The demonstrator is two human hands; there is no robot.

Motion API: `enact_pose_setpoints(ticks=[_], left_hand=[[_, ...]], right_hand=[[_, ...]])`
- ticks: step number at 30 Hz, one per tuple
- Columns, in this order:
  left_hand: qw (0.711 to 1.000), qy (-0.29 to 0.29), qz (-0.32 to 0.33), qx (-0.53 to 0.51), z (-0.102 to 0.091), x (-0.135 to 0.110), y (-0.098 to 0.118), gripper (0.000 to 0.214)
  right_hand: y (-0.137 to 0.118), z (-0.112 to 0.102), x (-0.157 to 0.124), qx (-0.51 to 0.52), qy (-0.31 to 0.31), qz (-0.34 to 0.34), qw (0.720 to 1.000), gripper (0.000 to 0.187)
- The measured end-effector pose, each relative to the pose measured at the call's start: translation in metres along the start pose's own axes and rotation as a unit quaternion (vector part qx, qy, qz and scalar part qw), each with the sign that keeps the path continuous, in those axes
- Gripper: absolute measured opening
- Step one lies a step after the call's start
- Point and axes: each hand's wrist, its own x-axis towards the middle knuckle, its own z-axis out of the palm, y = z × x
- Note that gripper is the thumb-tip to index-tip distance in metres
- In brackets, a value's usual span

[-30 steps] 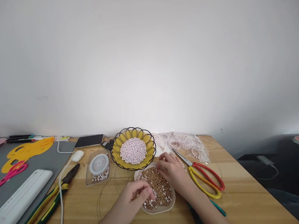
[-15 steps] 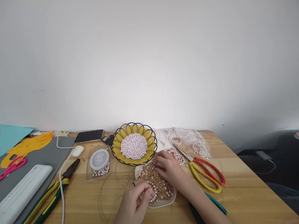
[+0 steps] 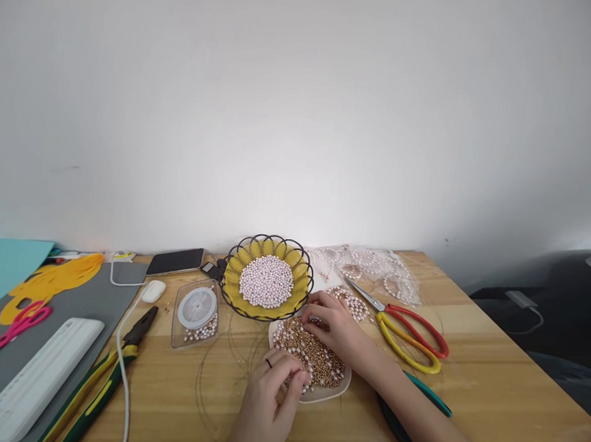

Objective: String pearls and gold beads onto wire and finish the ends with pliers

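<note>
My left hand [image 3: 271,394], with a dark ring on one finger, is at the near left edge of a shallow white dish [image 3: 325,399]. Its thumb and forefinger are pinched together on a string of pearly beads [image 3: 309,365] that lies over loose gold beads [image 3: 323,359]. Over the dish's far right side is my right hand [image 3: 336,327]. Its thumb and fingers are curled in a pinch above the beads, and whatever is between them is too small to make out.
Behind the dish stands a yellow basket [image 3: 231,290] of pale pink beads. Scissors [image 3: 409,328] and teal-handled pliers [image 3: 430,394] lie right. Leftward are a clear box with a spool [image 3: 197,308], a phone [image 3: 175,262], a cable [image 3: 124,377], larger pliers [image 3: 100,382] and a power strip [image 3: 40,379].
The view has shifted slightly. My left hand has turned a little, and the bead loop beside its fingertips now shows less. My right hand stays curled over the dish.
</note>
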Motion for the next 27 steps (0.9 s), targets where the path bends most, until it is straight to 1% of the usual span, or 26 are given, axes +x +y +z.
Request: enact_pose_setpoints(ticks=[3,6,9,12,15,18,22,27], left_hand=[[1.0,0.007,0.0,-0.02,-0.001,-0.002,0.0,0.032],[0.998,0.021,0.0,-0.052,-0.004,-0.005,0.001,0.04],[0.995,0.052,-0.005,-0.084,-0.006,-0.008,0.002,0.048],[0.99,0.085,-0.031,-0.107,-0.004,-0.011,0.001,0.044],[0.986,0.096,-0.055,-0.128,0.002,-0.012,-0.004,0.039],[0.983,0.091,-0.064,-0.147,0.005,-0.013,-0.009,0.04],[0.981,0.084,-0.071,-0.163,0.004,-0.012,-0.01,0.038],[0.98,0.05,-0.081,-0.177,0.002,-0.011,-0.008,0.035]], right_hand=[[-0.001,-0.002,0.0,0.039,0.012,0.002,0.999,0.025],[0.001,-0.008,-0.002,0.098,0.033,0.008,0.995,0.025],[0.005,-0.017,-0.006,0.185,0.069,0.036,0.98,0.024],[0.008,-0.022,-0.01,0.303,0.08,0.067,0.947,0.025],[0.009,-0.022,-0.014,0.418,0.044,0.082,0.904,0.025],[0.006,-0.018,-0.019,0.507,-0.002,0.078,0.859,0.025],[0.0,-0.013,-0.024,0.581,-0.05,0.051,0.811,0.023],[-0.007,-0.011,-0.026,0.631,-0.081,0.019,0.772,0.022]])
